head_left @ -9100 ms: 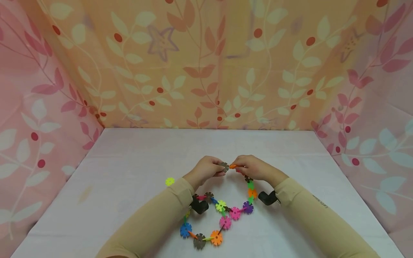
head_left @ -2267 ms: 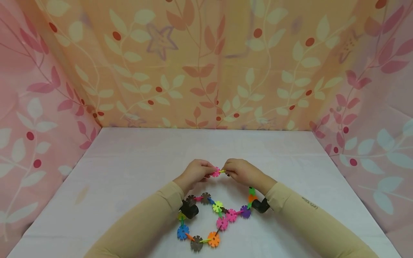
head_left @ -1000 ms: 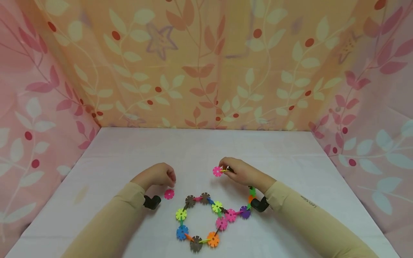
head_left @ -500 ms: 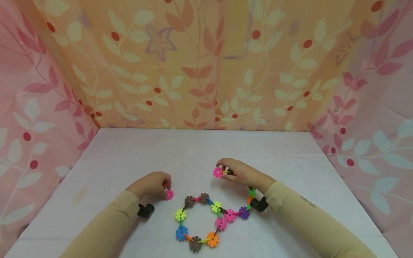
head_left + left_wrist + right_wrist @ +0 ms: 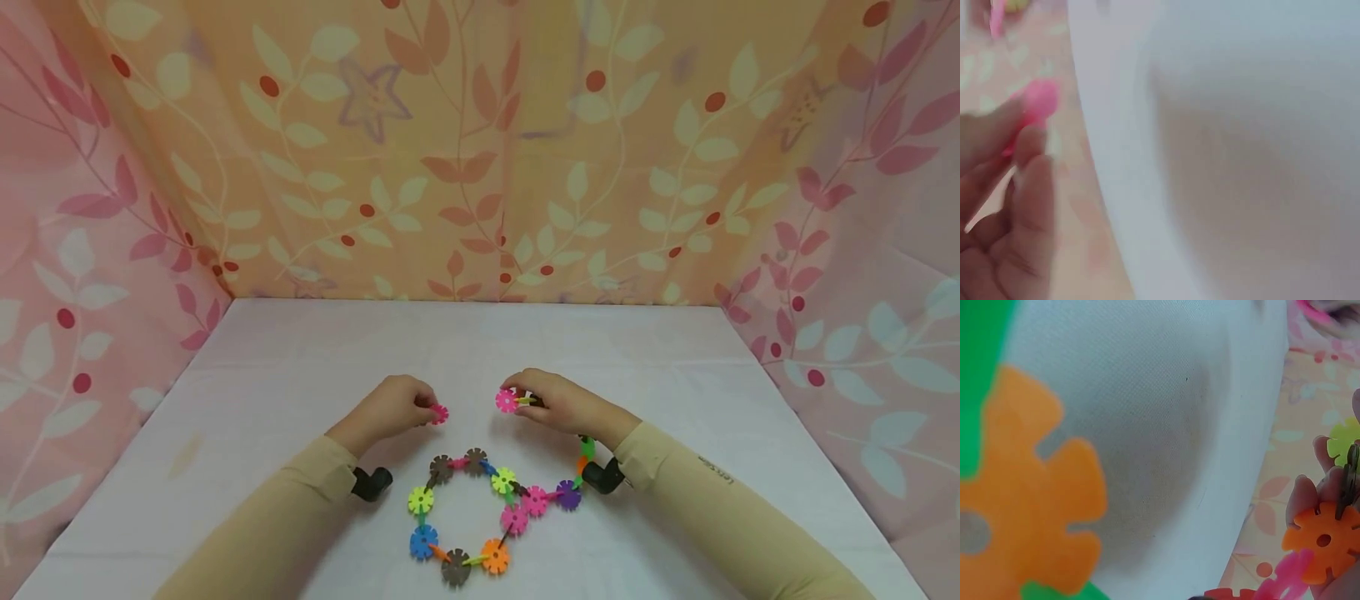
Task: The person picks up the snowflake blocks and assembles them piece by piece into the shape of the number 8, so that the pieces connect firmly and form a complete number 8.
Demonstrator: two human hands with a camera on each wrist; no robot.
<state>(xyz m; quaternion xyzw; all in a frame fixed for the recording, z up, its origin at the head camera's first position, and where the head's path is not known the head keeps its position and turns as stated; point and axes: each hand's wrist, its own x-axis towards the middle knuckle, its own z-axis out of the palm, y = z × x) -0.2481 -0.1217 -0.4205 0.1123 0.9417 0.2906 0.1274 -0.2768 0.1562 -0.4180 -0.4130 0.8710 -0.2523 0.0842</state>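
Observation:
My left hand (image 5: 392, 408) pinches a pink notched building disc (image 5: 440, 413) above the table. The same pink disc (image 5: 1041, 100) shows blurred between thumb and fingers in the left wrist view. My right hand (image 5: 564, 404) grips the raised end of a chain of interlocked discs, whose last piece is a pink disc (image 5: 507, 401) beside a yellow disc (image 5: 524, 400). In the right wrist view, an orange disc (image 5: 1310, 537), a brown disc (image 5: 1349, 481) and a yellow disc (image 5: 1342, 440) sit at the right fingers. The two hands are apart.
The chain's lower part lies on the white table (image 5: 300, 350) as a ring, including a blue disc (image 5: 423, 542) and an orange disc (image 5: 495, 557). A purple disc (image 5: 568, 495) leads toward the right hand. Patterned cloth walls (image 5: 480, 167) enclose the back and sides.
The left hand let go of the chain's end disc, moved left, picked up a loose pink disc from the table and brought it back rightward. Earlier, yellow and pink discs joined the chain's end.

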